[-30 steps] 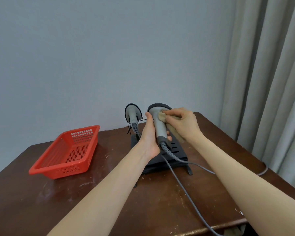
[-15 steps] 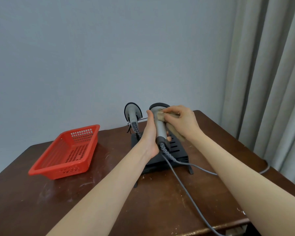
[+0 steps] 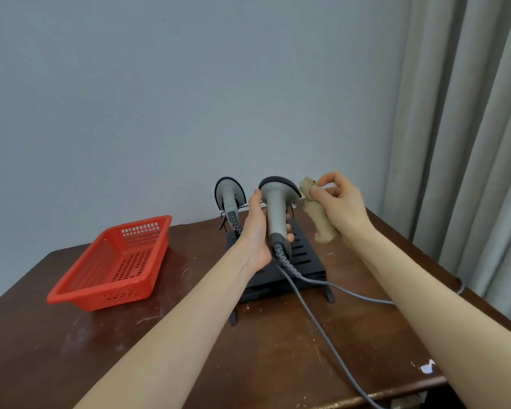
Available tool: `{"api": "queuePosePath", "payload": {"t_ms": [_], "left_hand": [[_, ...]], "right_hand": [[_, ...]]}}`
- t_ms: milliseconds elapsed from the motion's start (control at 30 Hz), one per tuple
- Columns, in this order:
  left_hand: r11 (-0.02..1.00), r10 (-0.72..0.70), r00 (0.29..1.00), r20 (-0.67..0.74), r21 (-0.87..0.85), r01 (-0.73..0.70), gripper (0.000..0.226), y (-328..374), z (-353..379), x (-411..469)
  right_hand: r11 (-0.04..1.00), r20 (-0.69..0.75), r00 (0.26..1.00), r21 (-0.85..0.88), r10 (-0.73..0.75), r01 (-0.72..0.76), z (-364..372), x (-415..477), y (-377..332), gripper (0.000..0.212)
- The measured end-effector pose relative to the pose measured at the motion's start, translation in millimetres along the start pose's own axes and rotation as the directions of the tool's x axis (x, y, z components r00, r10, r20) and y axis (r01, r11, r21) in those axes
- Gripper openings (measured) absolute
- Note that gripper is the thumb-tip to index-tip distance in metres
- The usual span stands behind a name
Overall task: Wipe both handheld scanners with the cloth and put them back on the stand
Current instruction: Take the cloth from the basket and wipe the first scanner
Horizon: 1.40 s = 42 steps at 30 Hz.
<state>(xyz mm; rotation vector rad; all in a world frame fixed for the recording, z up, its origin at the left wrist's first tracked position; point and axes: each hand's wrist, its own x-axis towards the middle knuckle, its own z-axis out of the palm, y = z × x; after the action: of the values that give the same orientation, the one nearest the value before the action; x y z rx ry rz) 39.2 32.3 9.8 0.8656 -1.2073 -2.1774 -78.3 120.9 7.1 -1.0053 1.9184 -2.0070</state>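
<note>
Mid-frame, left hand (image 3: 255, 231) grips rigid corded scanner (image 3: 276, 214) by handle; right hand (image 3: 341, 206) pinches limp cloth (image 3: 317, 219) beside its head

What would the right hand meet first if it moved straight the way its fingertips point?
Probably the head of the scanner in the left hand, cloth first; depth is uncertain.

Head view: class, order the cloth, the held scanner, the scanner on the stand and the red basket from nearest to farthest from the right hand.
1. Cloth, pinched in the right hand itself.
2. Held scanner, just left, gripped by the left hand.
3. Second scanner, further left, on the stand.
4. Red basket, far left.
</note>
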Motion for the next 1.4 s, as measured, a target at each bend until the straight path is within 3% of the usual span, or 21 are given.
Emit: {"api": "queuePosePath", "payload": {"t_ms": [67, 233, 467, 733, 967, 1167, 1300, 1400], "left_hand": [[1.0, -0.001, 1.0, 0.017, -0.014, 0.002, 0.066, -2, 0, 1], [1.0, 0.024, 0.997, 0.071, -0.004, -0.024, 0.057, -7, 5, 1], [0.999, 0.042, 0.995, 0.092, 0.012, -0.043, 0.065, -6, 1, -1], [0.987, 0.104, 0.994, 0.031, 0.117, -0.107, 0.058, -10, 9, -4], [0.988, 0.093, 0.995, 0.028, 0.117, -0.096, 0.062, -11, 3, 0], [0.985, 0.106, 0.994, 0.02, 0.133, -0.108, 0.059, -12, 11, -4], [0.997, 0.078, 0.996, 0.047, 0.013, -0.078, 0.065, 0, 6, -3], [0.999, 0.048, 0.997, 0.06, -0.01, -0.048, 0.073, 6, 0, 1]], "right_hand": [[0.998, -0.008, 0.999, -0.046, -0.043, 0.043, 2, -1, 0, 0.008], [0.943, 0.153, 0.971, -0.251, -0.186, 0.22, 17, -6, -1, 0.026], [0.951, 0.376, 0.909, -0.171, -0.178, 0.257, 15, -16, -8, 0.023], [0.85, 0.223, 0.939, -0.406, -0.264, 0.335, 23, 0, -8, 0.026], [0.939, 0.418, 0.9, -0.245, -0.121, 0.24, 14, -10, -20, 0.013], [0.831, 0.222, 0.933, -0.43, -0.283, 0.354, 20, 5, -15, 0.028], [0.92, 0.303, 0.932, -0.27, -0.2, 0.285, 15, -5, -4, 0.022], [0.929, 0.374, 0.908, -0.234, -0.187, 0.287, 10, -17, 4, 0.019]]}}
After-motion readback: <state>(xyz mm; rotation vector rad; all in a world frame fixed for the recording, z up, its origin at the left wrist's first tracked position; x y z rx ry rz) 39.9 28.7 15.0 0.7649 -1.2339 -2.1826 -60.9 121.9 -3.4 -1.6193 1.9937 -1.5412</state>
